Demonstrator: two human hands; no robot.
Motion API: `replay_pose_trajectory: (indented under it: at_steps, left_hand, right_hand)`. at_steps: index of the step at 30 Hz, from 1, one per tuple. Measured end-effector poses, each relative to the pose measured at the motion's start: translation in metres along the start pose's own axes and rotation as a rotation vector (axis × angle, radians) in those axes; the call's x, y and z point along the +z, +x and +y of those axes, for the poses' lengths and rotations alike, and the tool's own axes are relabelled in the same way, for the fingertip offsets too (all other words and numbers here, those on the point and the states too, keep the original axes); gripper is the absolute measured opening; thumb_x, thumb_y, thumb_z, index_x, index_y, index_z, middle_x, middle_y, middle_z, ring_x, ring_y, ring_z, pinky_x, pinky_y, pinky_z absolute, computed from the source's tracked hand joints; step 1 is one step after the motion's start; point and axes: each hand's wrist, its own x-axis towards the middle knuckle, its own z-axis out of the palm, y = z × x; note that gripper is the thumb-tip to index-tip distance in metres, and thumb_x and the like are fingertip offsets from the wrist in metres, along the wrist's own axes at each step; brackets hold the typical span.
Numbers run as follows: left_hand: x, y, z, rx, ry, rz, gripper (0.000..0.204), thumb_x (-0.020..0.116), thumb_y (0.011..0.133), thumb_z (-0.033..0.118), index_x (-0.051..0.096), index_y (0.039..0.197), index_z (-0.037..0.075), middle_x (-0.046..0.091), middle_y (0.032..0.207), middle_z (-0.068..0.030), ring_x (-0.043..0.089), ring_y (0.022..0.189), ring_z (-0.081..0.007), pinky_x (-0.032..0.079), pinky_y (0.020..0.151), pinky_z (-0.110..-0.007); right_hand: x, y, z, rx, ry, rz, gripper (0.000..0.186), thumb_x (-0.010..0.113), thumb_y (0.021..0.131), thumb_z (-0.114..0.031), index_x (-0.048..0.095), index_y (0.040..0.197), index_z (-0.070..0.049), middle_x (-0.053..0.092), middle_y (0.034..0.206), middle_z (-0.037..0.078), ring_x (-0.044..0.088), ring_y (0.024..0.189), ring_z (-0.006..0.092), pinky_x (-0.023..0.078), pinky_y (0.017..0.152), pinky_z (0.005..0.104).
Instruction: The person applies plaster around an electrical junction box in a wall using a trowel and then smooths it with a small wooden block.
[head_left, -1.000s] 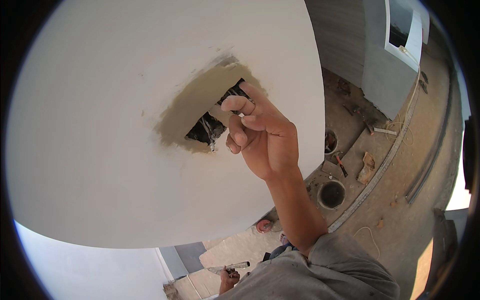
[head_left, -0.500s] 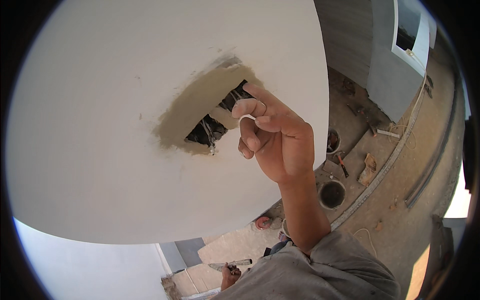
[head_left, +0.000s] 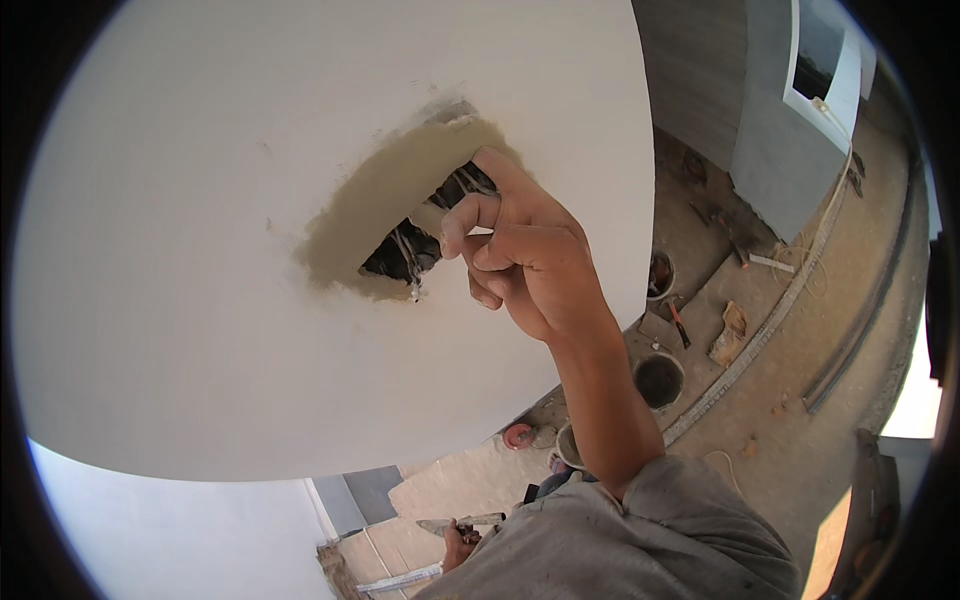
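Note:
My right hand (head_left: 525,265) is raised to a ragged hole (head_left: 400,250) in a white ceiling panel (head_left: 200,250), ringed by tan filler. The index finger stretches along the hole's edge and the other fingers are curled; whether they pinch anything is hidden. Thin white wires (head_left: 408,262) hang out of the dark opening just left of the fingertips. Far below, at the lower edge, my left hand (head_left: 458,540) grips a small flat-bladed metal tool (head_left: 470,521).
The dusty floor lies far below at the right, with a dark bucket (head_left: 658,380), a second bucket (head_left: 660,272), a red-handled tool (head_left: 678,322), a red round lid (head_left: 518,436) and scraps. A grey wall with a window (head_left: 820,55) stands at the upper right.
My right hand has shifted up and right against the hole, and the index finger has stretched out along its edge. The small white loop seen at the fingers earlier no longer shows.

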Motion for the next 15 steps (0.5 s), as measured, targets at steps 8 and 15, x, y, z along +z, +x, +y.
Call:
replay_pose_trajectory:
  at_steps: [8,15]
  left_hand:
    - [0.005,0.001,-0.007,0.118,0.141,0.057,0.048,0.035,0.104,0.047,0.058,0.087,0.008,0.041,0.058,-0.0027,0.033,0.047,-0.0167,0.027,0.043,-0.030]
    - [0.002,0.005,-0.003,0.078,0.085,-0.045,0.049,0.035,0.104,0.047,0.060,0.089,0.007,0.041,0.058,-0.0028,0.030,0.046,-0.0157,0.024,0.043,-0.029]
  right_hand:
    - [0.000,0.007,-0.007,0.047,-0.232,-0.071,0.086,0.046,0.067,0.002,0.018,0.148,0.013,0.060,0.081,0.018,0.041,0.047,0.0088,0.037,0.041,0.0252]
    - [0.004,0.004,-0.004,0.153,-0.453,0.033,0.079,0.044,0.071,-0.001,0.019,0.142,0.021,0.060,0.075,0.018,0.047,0.050,0.0129,0.039,0.041,0.0269]
